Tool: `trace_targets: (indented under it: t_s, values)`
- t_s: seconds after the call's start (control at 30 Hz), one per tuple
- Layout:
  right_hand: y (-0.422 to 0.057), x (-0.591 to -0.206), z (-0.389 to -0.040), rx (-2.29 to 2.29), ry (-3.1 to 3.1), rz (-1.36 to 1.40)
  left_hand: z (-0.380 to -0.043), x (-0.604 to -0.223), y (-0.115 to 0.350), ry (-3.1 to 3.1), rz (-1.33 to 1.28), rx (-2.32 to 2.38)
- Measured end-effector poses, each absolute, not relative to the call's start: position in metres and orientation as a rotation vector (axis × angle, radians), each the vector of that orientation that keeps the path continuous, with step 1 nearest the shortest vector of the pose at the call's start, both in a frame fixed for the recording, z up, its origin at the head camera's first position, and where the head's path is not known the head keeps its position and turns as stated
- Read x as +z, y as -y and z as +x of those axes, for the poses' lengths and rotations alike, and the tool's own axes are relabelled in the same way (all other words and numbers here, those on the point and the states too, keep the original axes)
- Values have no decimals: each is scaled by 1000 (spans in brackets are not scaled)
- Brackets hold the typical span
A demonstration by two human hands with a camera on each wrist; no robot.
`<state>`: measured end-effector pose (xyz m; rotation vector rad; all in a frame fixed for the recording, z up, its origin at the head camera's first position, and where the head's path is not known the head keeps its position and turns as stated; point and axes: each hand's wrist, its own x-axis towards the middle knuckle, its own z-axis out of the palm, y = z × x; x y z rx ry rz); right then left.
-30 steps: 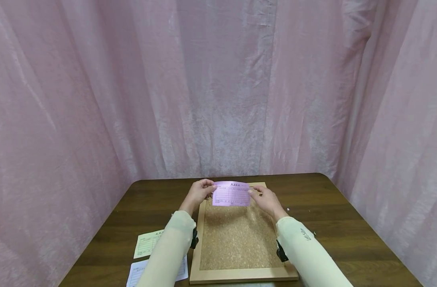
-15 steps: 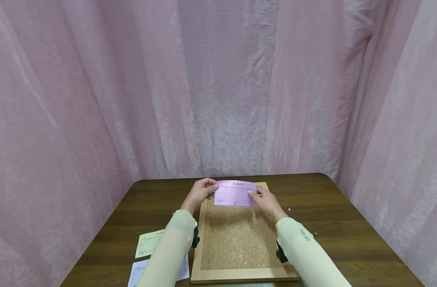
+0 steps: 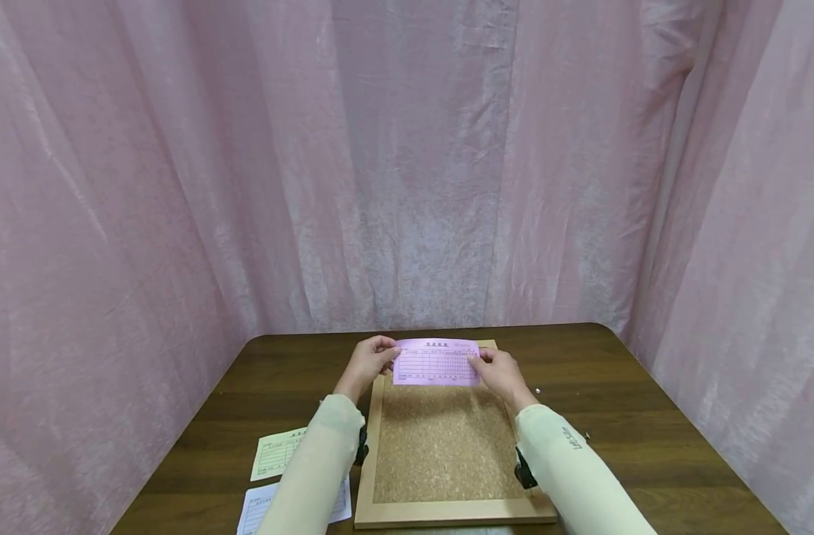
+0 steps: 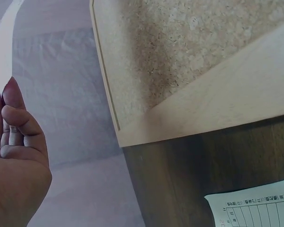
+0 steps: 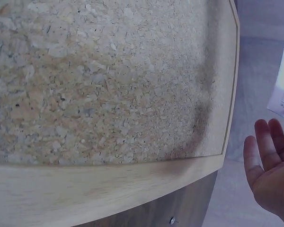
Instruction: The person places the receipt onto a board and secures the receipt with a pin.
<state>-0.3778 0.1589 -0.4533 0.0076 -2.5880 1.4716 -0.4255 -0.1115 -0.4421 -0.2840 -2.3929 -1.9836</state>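
A pink printed form slip (image 3: 437, 362) is held up between both hands above the far end of a wood-framed cork board (image 3: 447, 446). My left hand (image 3: 369, 362) pinches the slip's left edge between thumb and fingers. At the opposite edge my right hand (image 3: 500, 375) pinches it with the thumb in front. The left wrist view shows the left hand (image 4: 19, 151) with curled fingers and the slip (image 4: 2, 52) bowed edge-on. In the right wrist view the right hand (image 5: 274, 165) appears beside the slip's corner (image 5: 281, 101), its pinch partly cut off by the frame.
Left of the board, a green form slip (image 3: 273, 455) and a white form slip (image 3: 253, 509) lie on the dark wooden table (image 3: 193, 461), partly behind the left sleeve. A small metal pushpin (image 5: 172, 220) lies right of the board. Pink curtains (image 3: 420, 163) hang around the table.
Both hands keep hold of the pink slip over the board. The right hand's grip has shifted outward to the slip's right edge, and the slip has moved slightly left and looks flatter.
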Motion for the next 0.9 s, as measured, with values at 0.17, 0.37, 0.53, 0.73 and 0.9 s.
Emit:
trace_targets:
  t_s: [0.17, 0.37, 0.53, 0.73, 0.9]
  values:
    - [-160, -452, -378, 1462, 2557, -4, -424, -443, 113, 2404, -259, -1952]
    - [-161, -450, -378, 1536, 2520, -31, -422, -443, 114, 2436, -234, -1965]
    - [-160, -451, -379, 1644, 2481, -84, -420, -446, 114, 2466, -243, -1977]
    - [-159, -454, -379, 1727, 2437, -95, -421, -451, 115, 2481, -235, -1949]
    - [-159, -456, -380, 1783, 2425, -87, -422, -456, 117, 2476, -237, -1921]
